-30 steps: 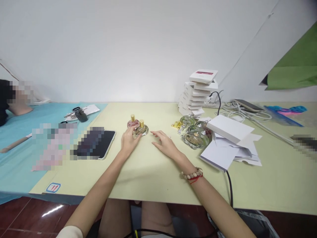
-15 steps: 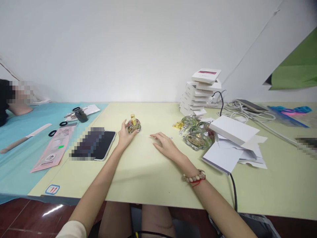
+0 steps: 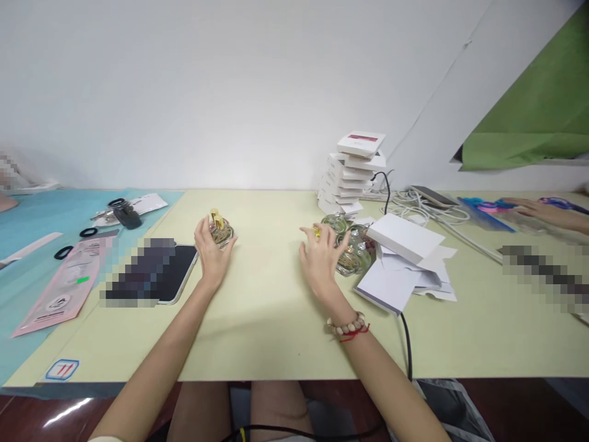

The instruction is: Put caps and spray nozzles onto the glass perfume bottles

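Head view, items as they lie.

1. Left grip (image 3: 210, 255): closed round a small perfume bottle (image 3: 221, 231) of clear glass with a gold cap. My thumb is on its right side and my fingers curl behind its left. The cap leans a little to the left. The bottle sits left of centre on the pale green surface (image 3: 267, 319). I cannot tell whether its base rests on the surface or is just off it.
2. Right grip (image 3: 322, 263): wide, fingers spread, holding nothing that shows. It is at the near left edge of a cluster of glass bottles (image 3: 355, 256). My fingertips overlap the cluster, but I cannot tell whether they touch the glass. A small gold cap (image 3: 316, 231) shows just beside my forefinger.
3. Beaded bracelet (image 3: 346, 325) with a red thread, on my right wrist.
4. Stack of white boxes (image 3: 350, 175), behind the cluster and against the wall.
5. Open white box (image 3: 405, 236), lying on loose white sheets (image 3: 391, 285), touching the cluster's right side.
6. Black cable (image 3: 407, 344), running from under the sheets to the near edge.
7. Dark tablet (image 3: 177, 270), flat, just left of my left wrist.
8. Pink packet (image 3: 59, 298), on the blue cloth (image 3: 32, 221) further left, with two black rings (image 3: 87, 232) beyond it.
9. Another person's hand (image 3: 536, 210), far right, well apart from mine.
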### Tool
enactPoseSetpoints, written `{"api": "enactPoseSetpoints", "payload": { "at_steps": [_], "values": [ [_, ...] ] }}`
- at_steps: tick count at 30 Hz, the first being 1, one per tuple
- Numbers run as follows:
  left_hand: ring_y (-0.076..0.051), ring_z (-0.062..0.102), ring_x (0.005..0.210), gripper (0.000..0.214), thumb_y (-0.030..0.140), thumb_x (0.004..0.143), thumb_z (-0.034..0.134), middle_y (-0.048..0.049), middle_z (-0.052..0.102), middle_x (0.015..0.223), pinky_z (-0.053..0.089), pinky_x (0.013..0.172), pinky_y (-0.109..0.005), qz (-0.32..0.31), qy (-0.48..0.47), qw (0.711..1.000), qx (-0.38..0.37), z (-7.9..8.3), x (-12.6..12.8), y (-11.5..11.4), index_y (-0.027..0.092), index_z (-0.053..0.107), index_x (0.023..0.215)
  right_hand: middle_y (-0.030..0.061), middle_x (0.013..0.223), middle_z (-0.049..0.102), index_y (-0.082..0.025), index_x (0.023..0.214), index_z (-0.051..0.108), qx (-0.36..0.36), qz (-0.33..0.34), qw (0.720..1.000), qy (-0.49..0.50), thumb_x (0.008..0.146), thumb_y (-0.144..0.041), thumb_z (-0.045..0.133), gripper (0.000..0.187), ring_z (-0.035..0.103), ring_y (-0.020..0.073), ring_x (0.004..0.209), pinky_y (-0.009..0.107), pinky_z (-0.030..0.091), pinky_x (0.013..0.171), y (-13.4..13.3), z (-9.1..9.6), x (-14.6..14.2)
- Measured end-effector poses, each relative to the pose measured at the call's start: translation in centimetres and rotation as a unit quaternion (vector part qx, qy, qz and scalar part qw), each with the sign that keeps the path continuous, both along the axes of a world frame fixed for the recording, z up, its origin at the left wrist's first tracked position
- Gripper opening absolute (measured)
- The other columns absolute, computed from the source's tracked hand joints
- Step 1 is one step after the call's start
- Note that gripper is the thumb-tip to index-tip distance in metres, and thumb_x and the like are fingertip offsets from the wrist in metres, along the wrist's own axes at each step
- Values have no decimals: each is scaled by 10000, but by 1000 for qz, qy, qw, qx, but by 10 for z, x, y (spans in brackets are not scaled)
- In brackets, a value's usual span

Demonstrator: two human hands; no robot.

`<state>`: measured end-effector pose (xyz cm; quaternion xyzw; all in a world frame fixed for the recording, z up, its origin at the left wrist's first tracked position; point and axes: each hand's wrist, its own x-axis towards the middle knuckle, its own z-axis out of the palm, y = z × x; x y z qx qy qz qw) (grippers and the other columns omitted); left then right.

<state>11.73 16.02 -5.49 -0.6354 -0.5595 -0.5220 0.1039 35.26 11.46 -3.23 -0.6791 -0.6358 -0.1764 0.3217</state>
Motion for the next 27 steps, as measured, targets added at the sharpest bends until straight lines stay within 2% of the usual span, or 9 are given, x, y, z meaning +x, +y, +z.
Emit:
{"api": "enactPoseSetpoints", "payload": {
  "at_steps": [2,5,9,12,16,19,23,25,27],
  "values": [
    [-232,306,1242,676,320,753,581,-150,347,1295,264,1032,-391,-45,31,998,35,7,9,-11,161,272,1333,134,1198,395,-181,1125,497,-16,-56,998,-2,762,-145,460,367,273,283,1188,597,14,992,0,0,6],
    [-213,333,1227,533,240,790,521,-128,392,1266,266,1032,-388,-100,70,991,48,12,19,-22,185,344,1290,180,1193,386,-135,1168,460,-49,-103,993,-24,739,-129,462,430,249,325,1184,625,89,949,0,-6,10],
    [-203,371,1190,487,200,787,506,-106,430,1234,294,1008,-383,-112,92,988,46,14,23,-26,200,389,1260,199,1184,392,-137,1175,466,-65,-125,989,-39,773,-65,378,418,288,326,1153,582,211,910,-1,-9,5],
    [-196,378,1178,459,188,785,501,-101,436,1216,299,1008,-379,-118,90,988,41,14,23,-26,196,414,1236,198,1187,383,-151,1177,476,-69,-115,991,-18,769,-2,300,469,324,321,1117,510,308,864,0,-5,4],
    [-184,402,1147,414,176,787,490,-90,453,1184,307,1003,-374,-127,91,987,31,13,24,-26,189,444,1198,175,1208,334,-137,1229,431,-27,-20,998,51,699,29,331,564,310,286,1122,431,344,892,9,-7,15],
    [-173,424,1100,366,171,790,486,-77,476,1143,324,984,-353,-138,98,985,16,11,26,-28,189,476,1156,157,1147,361,-116,1229,421,2,64,993,96,698,-3,359,546,337,252,1105,399,338,931,17,-14,20],
    [-157,442,1045,310,170,799,471,-64,493,1096,349,949,-324,-176,108,978,-15,8,32,-31,195,499,1106,128,1108,427,-144,1217,420,-14,177,975,137,747,-47,364,483,401,207,1087,355,333,959,21,-18,13],
    [-153,446,1034,298,172,804,462,-63,495,1088,355,937,-321,-199,117,972,-31,7,34,-32,196,499,1098,116,1177,419,-165,1252,374,-18,227,962,152,751,-81,408,509,370,198,1159,349,309,994,22,-19,7],
    [-159,449,1036,293,176,810,450,-70,496,1084,358,932,-330,-217,124,967,-43,7,35,-32,192,497,1099,110,1235,396,-181,1277,342,-22,242,956,162,751,-125,461,542,337,206,1203,370,290,1013,23,-22,3]
  ]
}}
